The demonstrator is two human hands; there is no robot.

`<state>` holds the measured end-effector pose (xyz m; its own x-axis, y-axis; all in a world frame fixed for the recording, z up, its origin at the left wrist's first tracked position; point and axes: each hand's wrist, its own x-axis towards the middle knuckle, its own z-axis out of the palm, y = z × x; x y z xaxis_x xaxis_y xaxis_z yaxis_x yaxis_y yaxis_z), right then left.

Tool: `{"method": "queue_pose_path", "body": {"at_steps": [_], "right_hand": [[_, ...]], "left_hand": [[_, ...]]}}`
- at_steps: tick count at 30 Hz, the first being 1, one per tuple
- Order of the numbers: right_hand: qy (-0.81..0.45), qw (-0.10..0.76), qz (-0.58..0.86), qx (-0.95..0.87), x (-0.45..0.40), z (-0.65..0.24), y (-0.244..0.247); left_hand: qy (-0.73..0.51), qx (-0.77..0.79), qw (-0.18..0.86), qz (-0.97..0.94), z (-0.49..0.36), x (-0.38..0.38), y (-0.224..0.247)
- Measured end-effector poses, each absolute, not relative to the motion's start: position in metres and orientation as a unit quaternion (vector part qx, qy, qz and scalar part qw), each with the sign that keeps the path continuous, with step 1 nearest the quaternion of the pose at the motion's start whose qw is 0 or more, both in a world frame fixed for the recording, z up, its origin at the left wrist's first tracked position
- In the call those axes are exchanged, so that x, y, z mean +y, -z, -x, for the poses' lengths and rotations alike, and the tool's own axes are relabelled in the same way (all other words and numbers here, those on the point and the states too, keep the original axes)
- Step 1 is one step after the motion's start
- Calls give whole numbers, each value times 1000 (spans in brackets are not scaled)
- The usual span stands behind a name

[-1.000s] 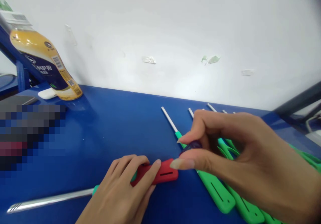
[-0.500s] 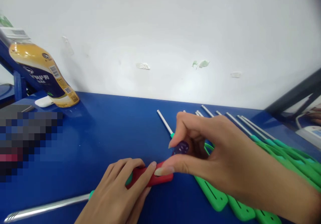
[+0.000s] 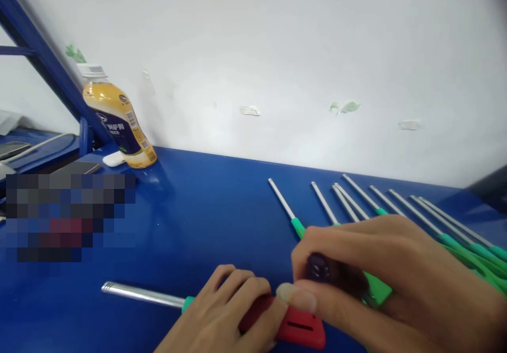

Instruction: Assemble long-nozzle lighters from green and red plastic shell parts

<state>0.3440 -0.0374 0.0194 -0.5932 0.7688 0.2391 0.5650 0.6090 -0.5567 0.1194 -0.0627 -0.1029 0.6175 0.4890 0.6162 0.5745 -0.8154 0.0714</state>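
Note:
My left hand (image 3: 229,316) lies closed over the handle of a red long-nosed lighter (image 3: 304,325), pressing it to the table. Its metal tube (image 3: 142,293) and teal collar (image 3: 187,304) stick out to the left, and the slotted handle end shows on the right. In my right hand (image 3: 368,274) is a dark purple handle with a rounded end (image 3: 319,267), its other end hidden by the fingers. The right thumb is at the red handle, by the left fingertips. Behind my right hand lie several green lighters (image 3: 467,260), partly covered, their metal tubes pointing toward the wall.
A yellow drink bottle (image 3: 119,123) stands at the back left, with a white object (image 3: 113,159) beside it. A pixelated dark item (image 3: 71,210) lies on the left of the blue table (image 3: 198,205). The white wall (image 3: 293,52) rises behind the table edge.
The view has shifted, so the bottle and lighters appear further right. The red lighter's tube has swung to point more straight left. My right hand has turned and curled further round the dark purple handle.

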Motion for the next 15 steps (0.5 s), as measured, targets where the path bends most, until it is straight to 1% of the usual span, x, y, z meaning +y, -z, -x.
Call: {"method": "queue_pose_path", "body": {"at_steps": [3, 9, 14, 15], "right_hand": [[-195, 267, 349, -877, -38, -344, -18], [-186, 311, 351, -863, -45, -345, -29], [-111, 334, 397, -848, -37, -345, -30], [-95, 340, 413, -839, -35, -345, -29]], "left_hand": [[338, -304, 79, 887, -122, -62, 117], [323, -306, 70, 893, -120, -63, 128], [330, -311, 106, 885, -111, -64, 113], [278, -324, 93, 900, -109, -64, 107]]}}
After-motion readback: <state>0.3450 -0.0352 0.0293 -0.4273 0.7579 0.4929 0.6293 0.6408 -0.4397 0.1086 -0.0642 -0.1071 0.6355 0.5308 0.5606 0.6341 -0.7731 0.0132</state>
